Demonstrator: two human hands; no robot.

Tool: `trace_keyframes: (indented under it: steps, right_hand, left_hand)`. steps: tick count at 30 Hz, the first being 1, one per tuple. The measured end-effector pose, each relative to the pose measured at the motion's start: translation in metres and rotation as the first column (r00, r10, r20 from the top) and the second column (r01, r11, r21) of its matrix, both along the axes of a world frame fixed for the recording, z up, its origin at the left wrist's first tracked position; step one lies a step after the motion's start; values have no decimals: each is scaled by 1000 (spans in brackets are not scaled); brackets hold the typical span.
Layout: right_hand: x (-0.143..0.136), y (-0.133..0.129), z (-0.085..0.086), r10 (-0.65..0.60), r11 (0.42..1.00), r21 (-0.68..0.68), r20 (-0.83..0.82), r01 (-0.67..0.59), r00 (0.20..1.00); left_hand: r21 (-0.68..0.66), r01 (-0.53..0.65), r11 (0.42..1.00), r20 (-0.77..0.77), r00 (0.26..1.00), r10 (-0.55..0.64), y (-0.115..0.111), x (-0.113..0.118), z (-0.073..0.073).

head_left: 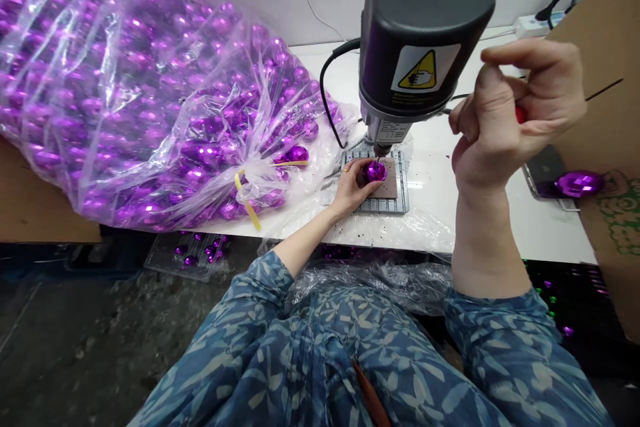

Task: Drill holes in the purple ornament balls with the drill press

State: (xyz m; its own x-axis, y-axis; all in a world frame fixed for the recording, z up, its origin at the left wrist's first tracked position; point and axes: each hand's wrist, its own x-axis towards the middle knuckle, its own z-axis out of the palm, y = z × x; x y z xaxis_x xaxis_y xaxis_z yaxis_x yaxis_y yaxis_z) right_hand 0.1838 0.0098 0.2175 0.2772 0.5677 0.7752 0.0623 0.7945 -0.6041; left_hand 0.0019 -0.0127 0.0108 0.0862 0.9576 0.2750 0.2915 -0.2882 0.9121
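My left hand [351,187] holds a shiny purple faceted ball [375,172] with thumb and fingers around its sides. The ball rests on a brown pad [391,188] over the grey slotted base plate [404,203] of a bench drill press [425,20]. Just above, the chuck [383,149] and bit come down to the ball's top; I cannot tell how deep the bit sits. Raised at the machine's right side, my right hand [515,107] is closed around a feed lever with a red knob [521,114], mostly hidden by the fingers.
A large clear bag [150,93] of purple balls fills the left, tied with a yellow strip [246,200]. At right, a phone [545,173] and another purple ball [579,183] lie beside a cardboard box [613,140]. A black cable [327,73] loops left of the drill. Dark shavings dot the base.
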Motion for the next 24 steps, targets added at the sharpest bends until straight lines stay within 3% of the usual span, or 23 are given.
trace_keyframes:
  steps: [14, 24]
  right_hand:
    - [-2, -10, -26, -83, 994, 70, -21, 84, 996]
    - [4, 3, -65, -144, 975, 168, -39, 149, 989]
  left_hand:
    - [11, 13, 1000, -1, 1000, -13, -1, -1, 2]
    - [14, 10, 1000, 7, 1000, -10, 0, -2, -1]
